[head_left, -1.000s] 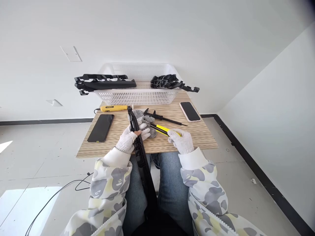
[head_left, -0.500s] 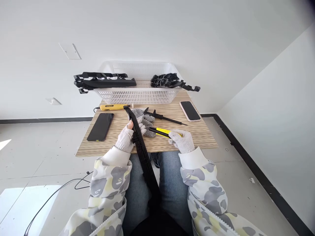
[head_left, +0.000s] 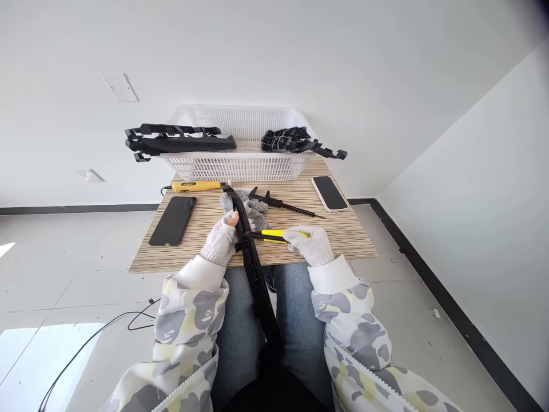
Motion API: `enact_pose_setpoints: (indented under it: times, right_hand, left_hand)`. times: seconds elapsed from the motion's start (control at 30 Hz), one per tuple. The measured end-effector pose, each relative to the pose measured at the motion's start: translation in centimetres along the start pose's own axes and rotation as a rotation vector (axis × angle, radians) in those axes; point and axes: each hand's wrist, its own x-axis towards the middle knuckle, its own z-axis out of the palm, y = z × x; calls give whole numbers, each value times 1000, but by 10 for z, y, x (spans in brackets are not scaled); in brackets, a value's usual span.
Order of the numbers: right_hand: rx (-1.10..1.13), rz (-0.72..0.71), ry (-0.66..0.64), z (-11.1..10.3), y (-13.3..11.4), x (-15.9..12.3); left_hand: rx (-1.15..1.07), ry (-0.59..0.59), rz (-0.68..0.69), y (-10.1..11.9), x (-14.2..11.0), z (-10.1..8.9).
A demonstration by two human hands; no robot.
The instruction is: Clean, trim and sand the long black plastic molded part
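A long black plastic trim piece (head_left: 254,269) slants from over the table down between my knees. Near its upper end my left hand (head_left: 221,237), in a pale knit glove with the thumb tip bare, is closed around it. My right hand (head_left: 311,243), gloved as well, grips a yellow and black utility knife (head_left: 272,235). The knife's front end points left and meets the trim piece's edge beside my left hand; its tip is too small to make out. Behind the trim piece lie grey knit gloves (head_left: 256,214) and a black caliper (head_left: 281,203).
A white plastic basket (head_left: 240,169) at the back holds black plastic parts (head_left: 184,143) that jut over its sides. A yellow corded tool (head_left: 197,186) and a dark phone (head_left: 173,221) lie left, a pink-edged phone (head_left: 329,193) right. The wooden table (head_left: 338,243) ends before my knees.
My right hand has moved left with the utility knife, bringing its front end to the trim piece. The trim piece's upper end has shifted slightly right in my left hand.
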Motion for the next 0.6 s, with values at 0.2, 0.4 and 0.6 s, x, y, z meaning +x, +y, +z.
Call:
enact_pose_setpoints:
  times: [0.2,0.4,0.6]
  right_hand:
    - [-12,19,-17,-1,1,2]
    - [32,26,4,0,0,2]
    - [26,31,-19,-2,3,5]
  left_hand:
    - [2,-1,6,-1,1,-2]
    - [-6,4,30,-1,0,-1]
    - [-6,3,95,-7,4,-4]
